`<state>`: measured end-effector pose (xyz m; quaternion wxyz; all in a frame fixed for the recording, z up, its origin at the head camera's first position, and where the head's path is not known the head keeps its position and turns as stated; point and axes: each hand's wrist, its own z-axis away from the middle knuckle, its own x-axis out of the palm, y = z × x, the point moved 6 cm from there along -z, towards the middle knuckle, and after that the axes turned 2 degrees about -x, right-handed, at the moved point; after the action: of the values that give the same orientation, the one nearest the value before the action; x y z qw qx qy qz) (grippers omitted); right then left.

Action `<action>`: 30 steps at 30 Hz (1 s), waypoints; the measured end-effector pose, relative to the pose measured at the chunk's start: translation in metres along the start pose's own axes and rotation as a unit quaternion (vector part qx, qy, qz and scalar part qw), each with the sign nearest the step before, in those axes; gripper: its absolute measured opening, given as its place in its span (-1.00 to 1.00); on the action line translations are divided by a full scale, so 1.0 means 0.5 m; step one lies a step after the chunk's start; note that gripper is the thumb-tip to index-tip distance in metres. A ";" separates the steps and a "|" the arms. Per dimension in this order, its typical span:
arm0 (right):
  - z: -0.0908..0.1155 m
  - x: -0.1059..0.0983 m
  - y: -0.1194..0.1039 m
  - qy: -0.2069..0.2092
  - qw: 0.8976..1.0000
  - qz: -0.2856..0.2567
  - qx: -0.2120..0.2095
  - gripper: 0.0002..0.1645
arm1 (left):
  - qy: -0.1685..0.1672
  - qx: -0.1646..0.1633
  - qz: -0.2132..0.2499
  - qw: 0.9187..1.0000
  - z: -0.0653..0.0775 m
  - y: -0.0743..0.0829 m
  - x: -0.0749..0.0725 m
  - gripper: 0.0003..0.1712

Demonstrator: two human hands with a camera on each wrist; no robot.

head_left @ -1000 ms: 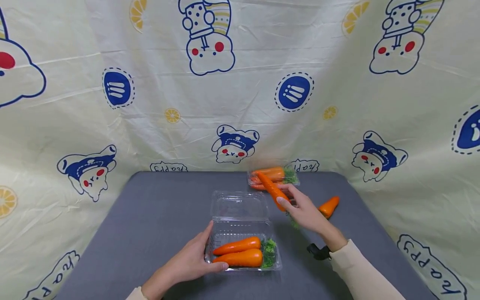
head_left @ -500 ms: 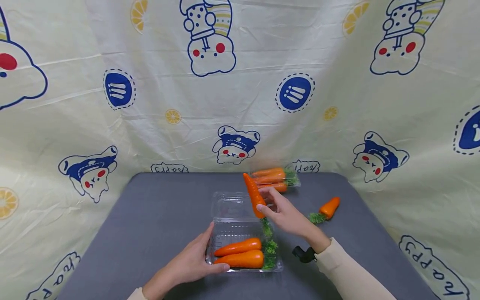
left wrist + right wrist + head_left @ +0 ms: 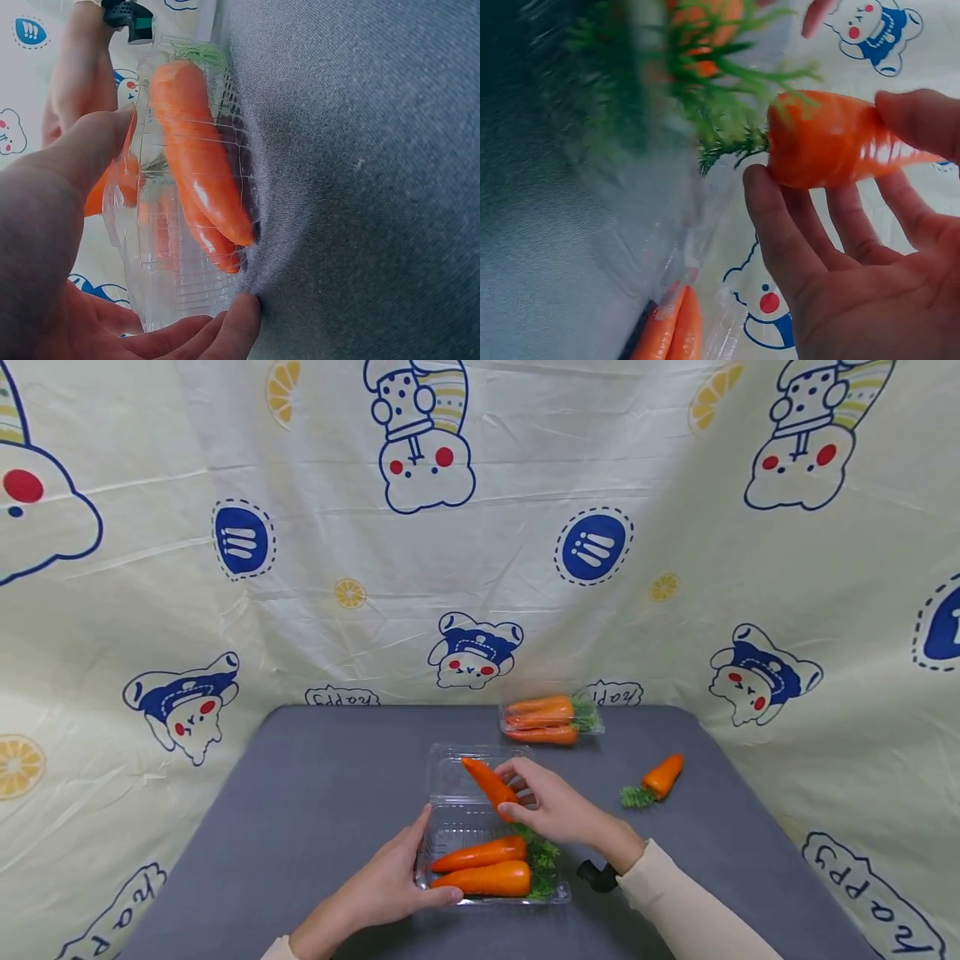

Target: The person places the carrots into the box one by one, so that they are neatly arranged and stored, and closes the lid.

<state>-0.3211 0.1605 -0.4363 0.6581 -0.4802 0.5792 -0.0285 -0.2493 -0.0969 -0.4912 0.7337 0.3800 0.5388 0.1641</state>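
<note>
A toy-like carrot (image 3: 483,783) with green leaves is pinched between the thumb and fingers of my right hand (image 3: 547,802). It slants above the clear plastic clamshell box (image 3: 453,833), tip up and leaves toward the box's right side. In the right wrist view, the thumb lies on one side of the carrot (image 3: 817,142) and the fingers on the other. Inside the box a rear carrot (image 3: 480,853) and a front carrot (image 3: 487,879) lie side by side, leaves to the right. My left hand (image 3: 386,877) grips the box's left end, thumb over the front rim.
The box's lid (image 3: 446,768) lies folded open behind it. At the table's back edge stands another clear box (image 3: 596,720) with several carrots. A loose carrot (image 3: 663,775) rests on the grey table (image 3: 337,777) to the right. Patterned cloth (image 3: 300,627) hangs behind.
My right hand has carried the carrot left and down, from beside the back box to above the open box. My left hand stays on the box.
</note>
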 end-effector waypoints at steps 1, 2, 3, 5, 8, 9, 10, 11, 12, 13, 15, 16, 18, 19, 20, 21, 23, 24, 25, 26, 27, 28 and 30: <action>0.001 0.003 0.000 -0.003 1.000 0.008 -0.004 -0.52 | -0.001 0.000 0.000 1.000 0.000 0.000 0.000 0.57; 0.002 0.004 0.001 -0.005 1.000 0.018 -0.011 -0.55 | -0.001 0.000 -0.001 1.000 0.000 0.001 0.001 0.57; 0.003 0.006 0.000 -0.007 0.999 0.027 -0.016 -0.57 | -0.001 0.001 -0.001 1.000 0.000 0.001 0.001 0.57; 0.004 0.009 -0.002 -0.012 0.999 0.041 -0.025 -0.61 | 0.000 0.004 -0.001 1.000 -0.001 0.002 0.001 0.57; 0.005 0.013 -0.005 -0.021 0.997 0.063 -0.026 -0.66 | 0.001 0.009 -0.002 1.000 -0.002 0.003 0.001 0.56; 0.006 0.015 -0.004 -0.025 0.997 0.073 -0.021 -0.67 | 0.000 0.010 -0.001 1.000 -0.003 0.003 0.001 0.56; 0.006 0.018 -0.002 -0.030 0.996 0.083 -0.016 -0.68 | 0.000 0.009 -0.001 1.000 -0.003 0.004 0.000 0.56; 0.007 0.021 -0.001 -0.034 0.995 0.093 -0.013 -0.68 | -0.001 0.007 -0.001 1.000 -0.003 0.004 0.000 0.56; 0.008 0.023 0.001 -0.036 0.994 0.104 -0.008 -0.68 | -0.001 0.006 -0.001 1.000 -0.003 0.004 -0.001 0.56; 0.008 0.026 0.002 -0.038 0.993 0.115 -0.004 -0.69 | -0.002 0.003 0.000 1.000 -0.003 0.004 -0.001 0.56; 0.009 0.031 0.004 -0.039 0.991 0.132 -0.002 -0.70 | -0.005 -0.006 0.001 1.000 -0.003 0.003 -0.002 0.56; 0.010 0.033 0.004 -0.038 0.990 0.137 -0.002 -0.71 | -0.007 -0.010 0.001 1.000 -0.004 0.003 -0.002 0.56; 0.011 0.036 0.003 -0.034 0.989 0.143 -0.002 -0.74 | -0.011 -0.018 0.002 1.000 -0.005 0.001 -0.001 0.57; 0.013 0.036 0.002 -0.031 0.989 0.146 -0.002 -0.75 | -0.013 -0.022 0.002 1.000 -0.005 0.000 0.000 0.57; 0.014 0.037 0.002 -0.028 0.989 0.147 -0.001 -0.76 | -0.014 -0.023 0.002 1.000 -0.006 0.000 0.001 0.58; 0.016 0.036 0.001 -0.025 0.989 0.146 -0.002 -0.77 | -0.015 -0.023 0.001 1.000 -0.006 -0.001 0.001 0.58; 0.017 0.038 0.001 -0.022 0.989 0.148 -0.007 -0.79 | -0.015 -0.023 0.004 1.000 -0.004 -0.003 0.001 0.59; 0.018 0.038 0.002 -0.020 0.988 0.156 -0.010 -0.80 | -0.014 -0.021 0.005 1.000 -0.004 -0.004 0.001 0.59; 0.019 0.038 0.002 -0.018 0.986 0.165 -0.011 -0.80 | -0.013 -0.018 0.006 1.000 -0.003 -0.005 0.001 0.58; 0.021 0.038 0.002 -0.018 0.985 0.174 -0.012 -0.79 | -0.012 -0.015 0.007 1.000 -0.003 -0.005 0.000 0.58; 0.022 0.037 0.002 -0.017 0.983 0.182 -0.013 -0.77 | -0.012 -0.012 0.007 1.000 -0.003 -0.006 0.000 0.57; 0.022 0.037 0.003 -0.017 0.982 0.189 -0.014 -0.76 | -0.011 -0.010 0.008 1.000 -0.003 -0.006 0.000 0.57; 0.021 0.038 0.003 -0.020 0.980 0.199 -0.012 -0.73 | -0.009 -0.008 0.006 1.000 -0.005 -0.006 0.000 0.57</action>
<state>-0.3076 0.1562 -0.4526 0.6564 -0.3638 0.6500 0.1194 -0.2520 -0.0981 -0.4939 0.7407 0.3792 0.5283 0.1690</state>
